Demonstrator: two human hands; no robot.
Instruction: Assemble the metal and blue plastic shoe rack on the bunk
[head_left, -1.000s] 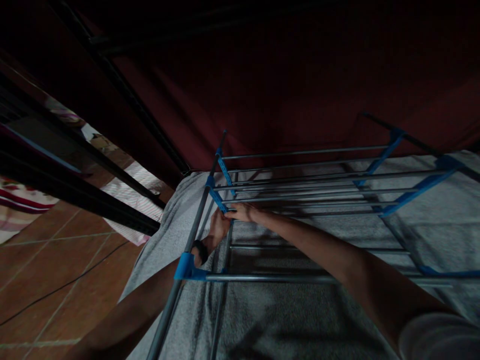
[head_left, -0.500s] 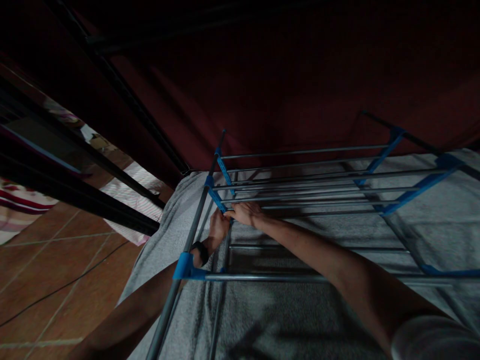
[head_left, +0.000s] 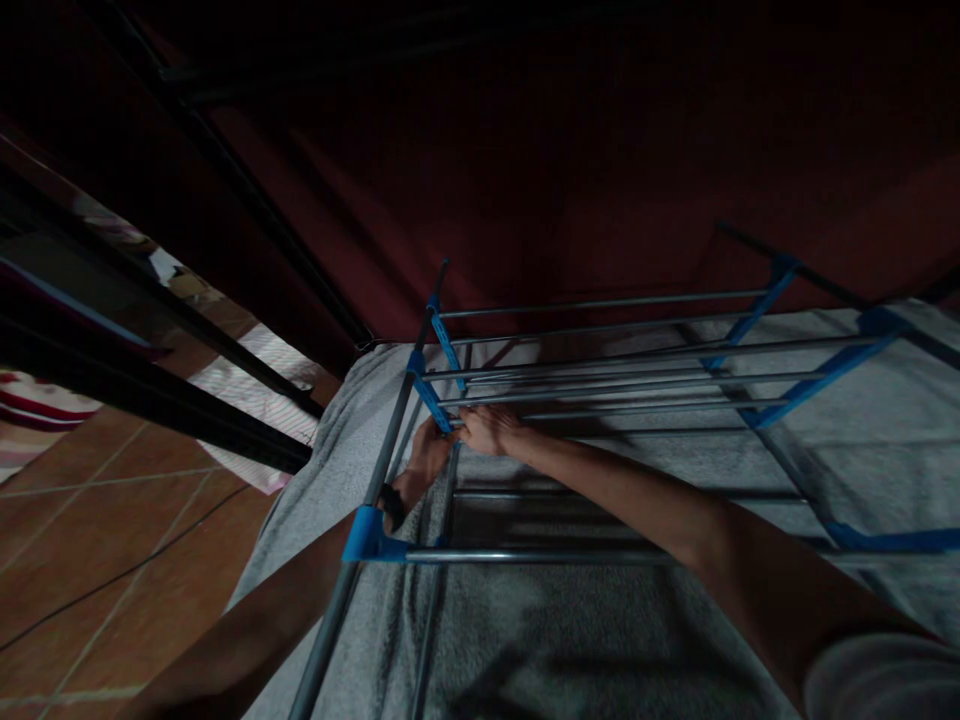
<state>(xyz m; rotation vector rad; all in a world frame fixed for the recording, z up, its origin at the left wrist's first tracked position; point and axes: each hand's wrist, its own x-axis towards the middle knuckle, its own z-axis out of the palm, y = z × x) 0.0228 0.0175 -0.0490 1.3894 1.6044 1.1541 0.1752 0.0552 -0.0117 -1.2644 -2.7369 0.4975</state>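
Observation:
A rack of grey metal tubes [head_left: 525, 555] with blue plastic brackets lies on a grey blanket. My left hand [head_left: 429, 447], a dark band on its wrist, is closed around the lower end of a blue bracket [head_left: 430, 400] on the rack's left side. Right beside it, my right hand [head_left: 487, 430] has its fingers wrapped round the left end of a metal tube [head_left: 585, 413], where that tube meets the bracket. The two hands touch or nearly touch. My fingertips and the joint between them are partly hidden. Nearer to me, a blue corner connector [head_left: 366, 533] joins a long side tube to a crossbar.
Behind the rack rises a dark red wall or cloth [head_left: 570, 220]. Black metal bars [head_left: 262, 220] stand at the left. Beyond the grey blanket [head_left: 525, 640] lies a tiled floor [head_left: 135, 540] with a thin cable [head_left: 127, 573] and a striped cloth [head_left: 247, 400].
Both hands stay at the same bracket joint. My right hand's fingers have shifted slightly and look more curled round the tube end. The view has moved slightly.

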